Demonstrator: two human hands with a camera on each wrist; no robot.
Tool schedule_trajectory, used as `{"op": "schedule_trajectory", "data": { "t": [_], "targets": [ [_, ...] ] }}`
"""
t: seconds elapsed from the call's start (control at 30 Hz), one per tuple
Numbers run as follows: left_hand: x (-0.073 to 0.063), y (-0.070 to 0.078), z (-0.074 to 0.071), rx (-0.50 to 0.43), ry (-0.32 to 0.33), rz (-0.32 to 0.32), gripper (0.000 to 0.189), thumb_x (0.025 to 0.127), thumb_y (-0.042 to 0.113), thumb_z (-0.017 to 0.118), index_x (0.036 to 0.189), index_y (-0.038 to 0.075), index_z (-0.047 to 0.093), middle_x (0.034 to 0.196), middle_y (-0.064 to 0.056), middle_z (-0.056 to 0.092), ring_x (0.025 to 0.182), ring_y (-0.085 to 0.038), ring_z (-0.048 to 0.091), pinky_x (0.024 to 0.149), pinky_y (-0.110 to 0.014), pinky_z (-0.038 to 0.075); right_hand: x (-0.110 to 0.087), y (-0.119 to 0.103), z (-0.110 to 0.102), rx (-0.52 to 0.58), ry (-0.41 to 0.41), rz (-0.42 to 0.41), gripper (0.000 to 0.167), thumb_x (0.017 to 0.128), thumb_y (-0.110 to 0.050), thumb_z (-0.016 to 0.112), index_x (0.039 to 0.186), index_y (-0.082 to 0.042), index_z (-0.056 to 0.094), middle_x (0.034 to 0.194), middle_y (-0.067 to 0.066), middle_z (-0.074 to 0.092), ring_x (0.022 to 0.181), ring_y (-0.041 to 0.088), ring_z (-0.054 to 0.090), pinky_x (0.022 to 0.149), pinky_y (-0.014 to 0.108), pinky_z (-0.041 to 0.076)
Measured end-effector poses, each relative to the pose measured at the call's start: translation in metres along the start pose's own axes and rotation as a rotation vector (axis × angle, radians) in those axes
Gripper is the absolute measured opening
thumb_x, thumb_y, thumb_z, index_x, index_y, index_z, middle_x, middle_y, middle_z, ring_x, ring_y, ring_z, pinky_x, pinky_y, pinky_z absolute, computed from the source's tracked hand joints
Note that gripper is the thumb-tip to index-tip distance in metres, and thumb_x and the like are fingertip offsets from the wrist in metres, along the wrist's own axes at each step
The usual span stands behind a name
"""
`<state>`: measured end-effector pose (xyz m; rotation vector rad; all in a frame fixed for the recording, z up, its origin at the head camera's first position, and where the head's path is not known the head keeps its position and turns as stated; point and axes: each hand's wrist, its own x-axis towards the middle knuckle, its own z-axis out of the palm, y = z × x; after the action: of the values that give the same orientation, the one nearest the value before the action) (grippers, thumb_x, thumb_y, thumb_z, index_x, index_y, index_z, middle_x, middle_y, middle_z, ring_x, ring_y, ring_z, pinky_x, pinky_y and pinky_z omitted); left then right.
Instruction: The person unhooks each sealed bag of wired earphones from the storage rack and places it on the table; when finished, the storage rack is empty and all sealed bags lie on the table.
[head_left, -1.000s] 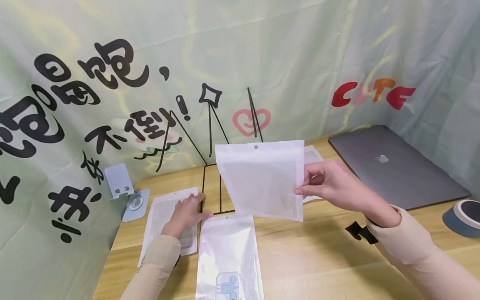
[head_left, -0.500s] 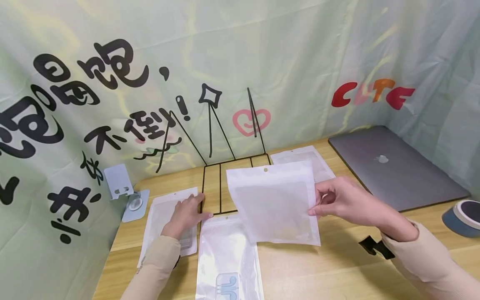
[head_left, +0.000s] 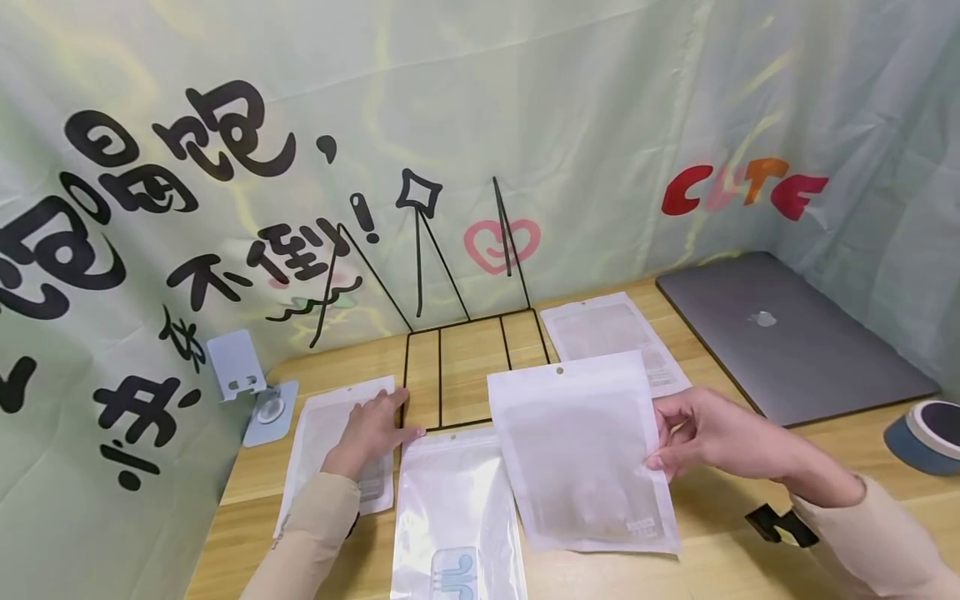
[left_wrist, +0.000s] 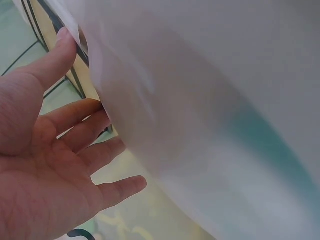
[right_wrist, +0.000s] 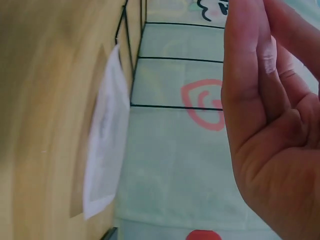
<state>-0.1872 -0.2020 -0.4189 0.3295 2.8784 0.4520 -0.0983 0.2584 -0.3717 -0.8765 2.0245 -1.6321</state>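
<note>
My right hand (head_left: 708, 433) pinches the right edge of a white hanging pouch (head_left: 577, 458) with a frosted front, held up in front of the black wire rack (head_left: 440, 379). The pouch's small round hole is at the top. My left hand (head_left: 371, 429) has its fingers spread at the rack's left front corner, over a second white pouch (head_left: 318, 425) on the table. Just right of that hand, a shiny pouch (head_left: 457, 492) with a blue earphone picture lies in front of the rack. The left wrist view shows the left hand (left_wrist: 65, 130) with loosely extended fingers beside white plastic.
Another white pouch (head_left: 600, 329) lies right of the rack. Further right are a closed grey laptop (head_left: 780, 333) and a blue-and-white round object (head_left: 926, 437). At the left stands a pale blue phone stand (head_left: 238, 362). A printed cloth (head_left: 585, 125) hangs behind the table.
My right hand has moved down and to the right, lowering the held pouch toward the table. More of the rack and the back right pouch shows. My left hand has stayed in place.
</note>
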Motion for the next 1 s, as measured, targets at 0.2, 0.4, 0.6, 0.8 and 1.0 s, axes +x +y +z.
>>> {"op": "schedule_trajectory", "data": {
  "t": [0.2, 0.4, 0.6, 0.8, 1.0],
  "targets": [
    [0.000, 0.000, 0.000, -0.001, 0.002, -0.001, 0.072, 0.088, 0.034, 0.077, 0.144, 0.000, 0.048, 0.142, -0.024, 0.049, 0.141, -0.042, 0.029, 0.110, -0.067, 0.014, -0.003, 0.011, 0.001, 0.000, -0.012, 0.053, 0.014, 0.087, -0.005, 0.074, 0.084, -0.003, 0.060, 0.075, 0.010, 0.068, 0.061, 0.029, 0.069, 0.056, 0.038, 0.057],
    [0.000, -0.001, 0.001, 0.016, 0.006, 0.004, 0.071, 0.087, 0.034, 0.077, 0.143, 0.000, 0.049, 0.140, -0.025, 0.051, 0.140, -0.043, 0.031, 0.109, -0.068, 0.016, -0.006, 0.016, 0.003, -0.059, -0.001, 0.114, 0.017, 0.086, -0.010, 0.076, 0.086, -0.002, 0.061, 0.074, 0.007, 0.067, 0.063, 0.026, 0.068, 0.055, 0.038, 0.057],
    [0.001, -0.001, 0.001, 0.014, 0.006, 0.003, 0.070, 0.087, 0.033, 0.077, 0.143, 0.001, 0.049, 0.140, -0.025, 0.051, 0.140, -0.043, 0.031, 0.109, -0.068, 0.016, -0.010, 0.022, 0.007, -0.112, -0.003, 0.155, 0.022, 0.083, -0.014, 0.079, 0.088, -0.003, 0.060, 0.068, 0.004, 0.065, 0.059, 0.020, 0.065, 0.051, 0.034, 0.054],
    [0.000, -0.001, 0.001, 0.019, 0.006, 0.005, 0.069, 0.087, 0.034, 0.077, 0.142, 0.000, 0.050, 0.139, -0.024, 0.052, 0.140, -0.043, 0.031, 0.108, -0.069, 0.016, -0.015, 0.028, 0.010, -0.135, -0.007, 0.181, 0.026, 0.081, -0.015, 0.080, 0.085, -0.003, 0.057, 0.064, 0.002, 0.065, 0.055, 0.017, 0.063, 0.049, 0.031, 0.052],
    [0.001, 0.000, 0.001, 0.025, 0.005, 0.001, 0.070, 0.088, 0.034, 0.077, 0.142, 0.000, 0.049, 0.140, -0.024, 0.051, 0.140, -0.042, 0.031, 0.109, -0.068, 0.017, -0.019, 0.034, 0.013, -0.084, -0.023, 0.231, 0.028, 0.080, -0.013, 0.080, 0.087, -0.001, 0.056, 0.063, 0.003, 0.065, 0.054, 0.014, 0.063, 0.050, 0.032, 0.054]
  ]
}}
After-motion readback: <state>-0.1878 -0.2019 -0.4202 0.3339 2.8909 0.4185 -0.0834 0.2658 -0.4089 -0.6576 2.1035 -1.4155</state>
